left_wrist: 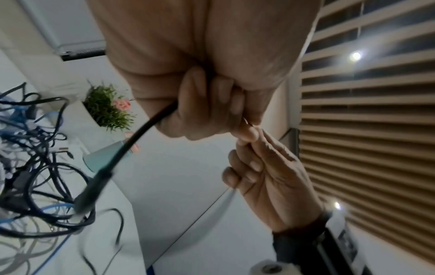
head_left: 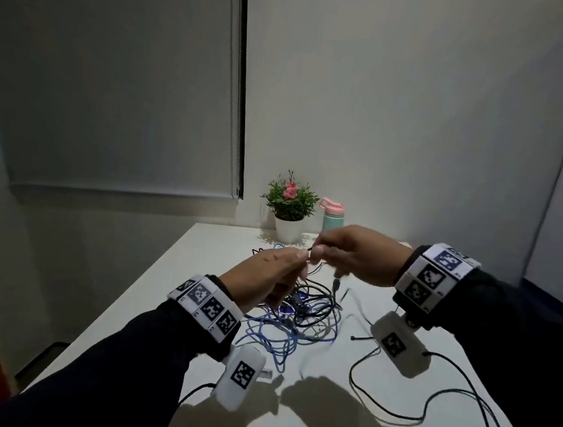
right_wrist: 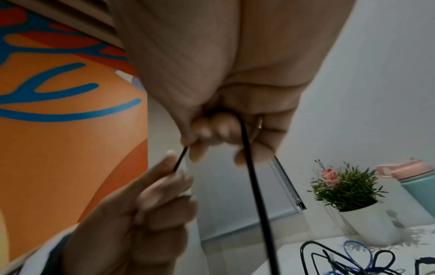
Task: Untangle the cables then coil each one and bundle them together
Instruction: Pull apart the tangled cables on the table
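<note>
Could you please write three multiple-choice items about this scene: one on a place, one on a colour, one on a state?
1. Where does the potted plant stand?
A. at the table's far edge, beside the bottle
B. on the floor
C. in the cable tangle

2. Which colour is the cable held in both hands?
A. blue
B. black
C. white

3. What is the state of the cable pile?
A. coiled
B. bundled
C. tangled

Key: 1 A, the pot stands next to the bottle; 2 B, the left hand and right hand pinch a black strand; 3 C, loops cross loosely.
</note>
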Tool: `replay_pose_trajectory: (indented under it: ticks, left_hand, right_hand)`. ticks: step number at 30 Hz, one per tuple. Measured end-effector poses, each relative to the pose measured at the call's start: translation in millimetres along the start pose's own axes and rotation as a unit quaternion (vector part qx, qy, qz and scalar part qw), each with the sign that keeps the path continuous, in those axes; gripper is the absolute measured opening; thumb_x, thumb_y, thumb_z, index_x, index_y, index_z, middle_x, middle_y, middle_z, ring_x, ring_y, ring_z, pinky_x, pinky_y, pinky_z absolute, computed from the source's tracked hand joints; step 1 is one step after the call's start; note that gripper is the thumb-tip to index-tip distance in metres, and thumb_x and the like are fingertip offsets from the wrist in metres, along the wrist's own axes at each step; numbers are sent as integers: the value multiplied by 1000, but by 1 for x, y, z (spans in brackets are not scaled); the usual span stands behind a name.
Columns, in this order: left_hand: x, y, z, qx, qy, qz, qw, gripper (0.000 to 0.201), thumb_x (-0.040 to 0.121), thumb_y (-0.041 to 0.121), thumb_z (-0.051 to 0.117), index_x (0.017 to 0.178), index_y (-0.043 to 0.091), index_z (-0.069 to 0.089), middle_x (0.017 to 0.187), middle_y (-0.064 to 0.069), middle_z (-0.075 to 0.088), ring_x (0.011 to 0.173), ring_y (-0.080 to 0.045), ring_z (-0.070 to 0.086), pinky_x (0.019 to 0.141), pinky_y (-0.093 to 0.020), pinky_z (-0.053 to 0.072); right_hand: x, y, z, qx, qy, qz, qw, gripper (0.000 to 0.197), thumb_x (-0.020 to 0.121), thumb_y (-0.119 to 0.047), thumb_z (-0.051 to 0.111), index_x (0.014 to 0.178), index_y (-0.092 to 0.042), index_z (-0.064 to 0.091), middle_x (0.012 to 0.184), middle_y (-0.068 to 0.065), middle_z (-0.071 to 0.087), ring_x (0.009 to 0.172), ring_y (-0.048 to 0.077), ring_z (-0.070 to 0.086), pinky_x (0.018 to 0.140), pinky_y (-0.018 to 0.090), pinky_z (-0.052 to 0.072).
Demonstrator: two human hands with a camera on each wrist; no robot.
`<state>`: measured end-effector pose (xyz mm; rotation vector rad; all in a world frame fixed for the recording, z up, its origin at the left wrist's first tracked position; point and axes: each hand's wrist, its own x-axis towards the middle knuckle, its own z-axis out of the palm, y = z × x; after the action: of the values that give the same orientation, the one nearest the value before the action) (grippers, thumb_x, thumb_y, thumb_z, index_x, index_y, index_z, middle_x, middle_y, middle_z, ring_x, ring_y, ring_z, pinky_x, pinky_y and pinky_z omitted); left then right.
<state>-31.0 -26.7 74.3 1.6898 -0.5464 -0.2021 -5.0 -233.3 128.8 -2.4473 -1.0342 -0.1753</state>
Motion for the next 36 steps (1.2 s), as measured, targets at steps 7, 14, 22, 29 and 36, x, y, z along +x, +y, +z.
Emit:
replay_pose_trajectory:
  ticks: [7,14,22,29,36]
  left_hand:
    - [-16,25,-2,-248,-62,58,965,40,101,33,43,69,17,61,55,7,27,47,-9,15,43,-23,14]
    - [1,52,-14,-189,116,179,959,32,107,21,37,128,10,58,81,-3,68,49,-6,49,48,-19,38]
    - [-3,9,-8,84,75,43,993,36,110,23,33,127,7,60,69,-8,64,47,-16,51,45,-24,43]
    - [-4,36,5,-209,-44,63,975,39,104,33,42,86,9,67,52,6,42,36,-5,30,39,-22,18]
    - [12,29,-3,-207,159,125,957,38,108,27,37,131,2,56,120,-19,70,96,-27,74,82,-31,61]
  right_hand:
    - [1,25,16,150,86,95,980,25,103,-31,44,88,-21,62,58,-11,39,43,6,34,37,18,33]
    - [-27,-22,58,43,-128,19,991,26,104,-33,44,84,-24,59,56,-26,54,51,-11,50,49,6,38]
    - [-10,-36,-21,250,132,-24,959,23,92,-30,60,82,-10,59,50,-10,42,41,9,34,41,23,31]
    - [7,12,13,60,115,65,989,29,104,-32,44,86,-18,62,66,-10,46,45,-6,47,45,11,33]
    - [-18,-28,59,225,-131,74,963,16,95,-34,59,86,-22,57,60,-3,51,41,15,42,39,25,40]
